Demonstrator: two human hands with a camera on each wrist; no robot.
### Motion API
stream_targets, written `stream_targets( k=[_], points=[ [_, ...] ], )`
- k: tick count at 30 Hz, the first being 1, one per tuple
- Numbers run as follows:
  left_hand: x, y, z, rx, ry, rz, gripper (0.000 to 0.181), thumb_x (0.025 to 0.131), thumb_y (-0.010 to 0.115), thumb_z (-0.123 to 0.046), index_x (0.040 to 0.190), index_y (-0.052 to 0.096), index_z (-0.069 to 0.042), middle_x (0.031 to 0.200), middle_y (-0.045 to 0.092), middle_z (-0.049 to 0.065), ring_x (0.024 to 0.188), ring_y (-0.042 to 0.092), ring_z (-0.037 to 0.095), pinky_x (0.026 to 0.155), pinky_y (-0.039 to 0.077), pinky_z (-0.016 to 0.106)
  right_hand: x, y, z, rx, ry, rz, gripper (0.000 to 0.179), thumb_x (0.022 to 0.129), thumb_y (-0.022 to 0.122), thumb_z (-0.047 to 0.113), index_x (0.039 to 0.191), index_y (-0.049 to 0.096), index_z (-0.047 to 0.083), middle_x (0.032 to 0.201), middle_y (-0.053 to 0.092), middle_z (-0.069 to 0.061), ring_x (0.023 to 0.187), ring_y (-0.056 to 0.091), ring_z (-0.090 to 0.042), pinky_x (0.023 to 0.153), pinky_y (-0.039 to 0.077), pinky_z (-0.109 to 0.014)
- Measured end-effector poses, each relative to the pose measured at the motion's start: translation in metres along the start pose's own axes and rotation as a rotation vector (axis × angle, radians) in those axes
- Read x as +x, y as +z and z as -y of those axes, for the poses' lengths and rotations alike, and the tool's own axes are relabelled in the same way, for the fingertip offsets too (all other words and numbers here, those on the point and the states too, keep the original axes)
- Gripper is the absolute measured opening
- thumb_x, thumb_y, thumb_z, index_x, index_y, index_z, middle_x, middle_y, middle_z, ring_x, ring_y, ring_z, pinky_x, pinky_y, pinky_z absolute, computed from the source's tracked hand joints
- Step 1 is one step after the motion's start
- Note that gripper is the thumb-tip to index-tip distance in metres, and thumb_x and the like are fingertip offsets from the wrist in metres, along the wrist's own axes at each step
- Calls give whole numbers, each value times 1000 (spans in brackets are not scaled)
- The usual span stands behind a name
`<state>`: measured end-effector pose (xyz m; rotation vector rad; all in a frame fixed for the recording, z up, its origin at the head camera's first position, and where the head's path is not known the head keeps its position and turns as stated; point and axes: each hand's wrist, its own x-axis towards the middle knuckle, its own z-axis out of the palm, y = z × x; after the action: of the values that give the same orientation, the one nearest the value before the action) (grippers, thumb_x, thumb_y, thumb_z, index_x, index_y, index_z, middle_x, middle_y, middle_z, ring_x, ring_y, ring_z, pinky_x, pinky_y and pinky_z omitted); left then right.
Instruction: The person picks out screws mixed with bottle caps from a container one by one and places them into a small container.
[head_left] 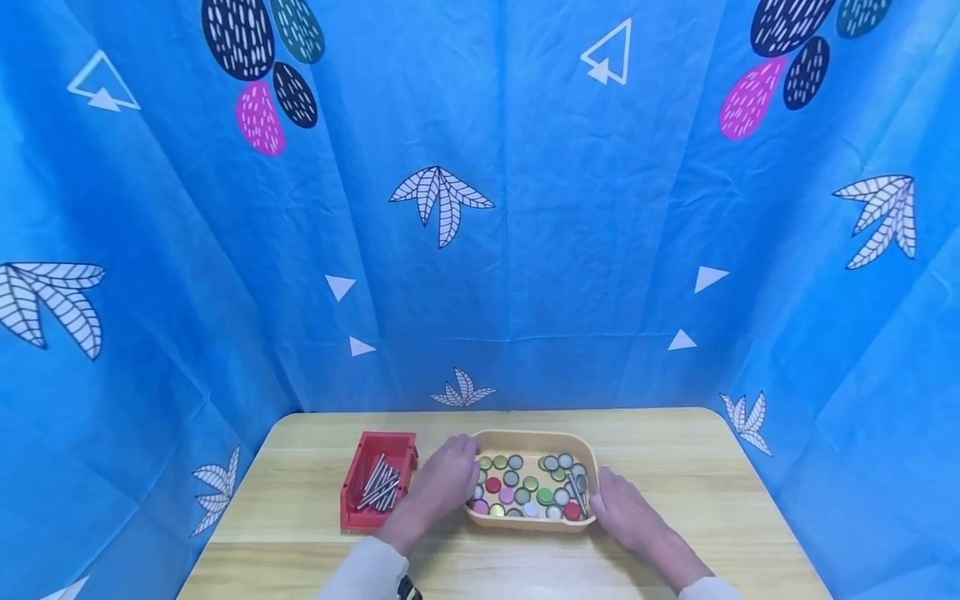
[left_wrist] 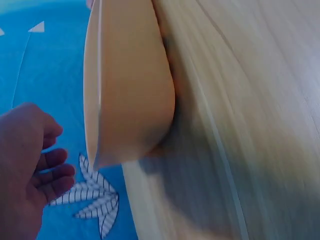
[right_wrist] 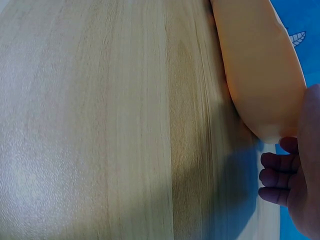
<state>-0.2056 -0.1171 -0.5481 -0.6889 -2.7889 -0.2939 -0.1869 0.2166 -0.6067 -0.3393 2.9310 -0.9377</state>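
A shallow yellow-orange plastic tray stands on the table and holds many bottle caps in green, red, pink and silver. A few thin metal rods lie among the caps at its right end. At the tray's left end is my left hand; in the left wrist view its fingers are loosely bent, with a gap between them and the tray wall. My right hand grips the tray's right end at the rim. Its thumb is hidden in the right wrist view, where the lower fingers show below the tray's corner.
Left of the tray, a red plastic bin holds several metal rods, close to my left forearm. The light wooden table reaches back to a blue patterned cloth, which also hangs at both sides.
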Motion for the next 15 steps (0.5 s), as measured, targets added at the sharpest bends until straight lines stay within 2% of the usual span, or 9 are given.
stream_targets(
  k=[5, 9, 11, 15],
  points=[
    [15, 13, -18, -43, 87, 1, 12, 99, 61, -16, 108, 67, -12, 99, 66, -1, 89, 62, 10, 80, 60, 23, 0, 0, -1, 7, 7, -3, 23, 101, 50, 13, 118, 60, 1, 84, 58, 5, 69, 49, -9, 60, 43, -23],
    [30, 21, -31, -24, 167, -10, 5, 98, 63, -17, 97, 67, -14, 86, 64, -5, 77, 57, 7, 67, 54, 17, 0, 0, -1, 13, 8, -1, 25, 101, 50, 13, 121, 59, 1, 86, 59, 5, 71, 50, -8, 62, 44, -23],
    [37, 26, -38, -2, 205, -15, 6, 98, 64, -19, 96, 68, -16, 84, 65, -6, 74, 58, 6, 64, 51, 16, 0, -1, -1, 22, 6, 1, 28, 102, 49, 13, 124, 59, 0, 88, 60, 6, 73, 51, -8, 63, 45, -22],
    [47, 37, -51, -16, 262, 7, 8, 98, 65, -20, 100, 71, -15, 91, 69, -5, 79, 62, 6, 70, 54, 14, 0, 0, -1, 27, 14, 2, 29, 102, 49, 13, 126, 58, 0, 89, 61, 6, 72, 51, -7, 62, 46, -22]
  ],
)
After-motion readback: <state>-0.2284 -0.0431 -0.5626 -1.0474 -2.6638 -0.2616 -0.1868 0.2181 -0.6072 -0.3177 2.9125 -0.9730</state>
